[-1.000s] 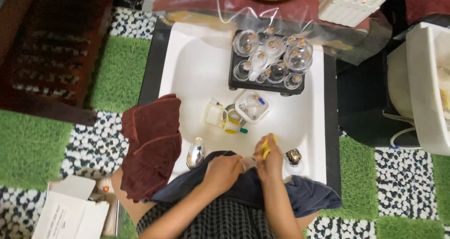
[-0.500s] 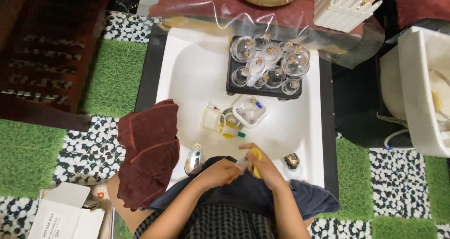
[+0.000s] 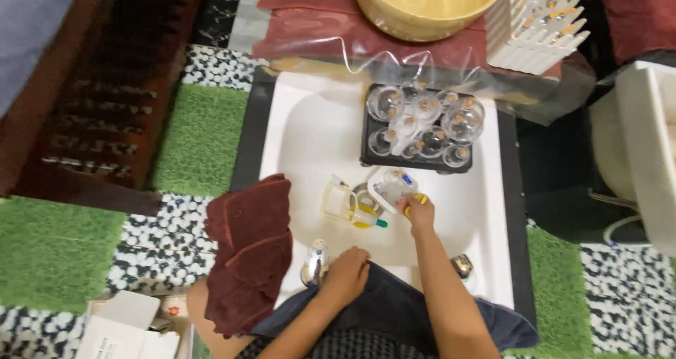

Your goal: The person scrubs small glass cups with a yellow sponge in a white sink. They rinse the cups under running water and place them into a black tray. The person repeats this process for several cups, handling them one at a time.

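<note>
Sink (image 3: pixel 310 141), white, holds a black tray (image 3: pixel 373 163) of clear cups at its far end and a small clear box (image 3: pixel 391 184) near the middle. Maroon towel (image 3: pixel 250 250) drapes its left rim. Right hand (image 3: pixel 420 213), grip closed on a small yellow thing (image 3: pixel 420 198), touches the box. Left hand (image 3: pixel 346 274) rests curled by the chrome tap (image 3: pixel 314 263); its grip I cannot tell.

A white rectangular sink basin (image 3: pixel 317 130) carries a black tray of clear glass cups (image 3: pixel 420 127), small clear plastic containers (image 3: pixel 366 197), and a dark red towel (image 3: pixel 250 250) over its edge.
</note>
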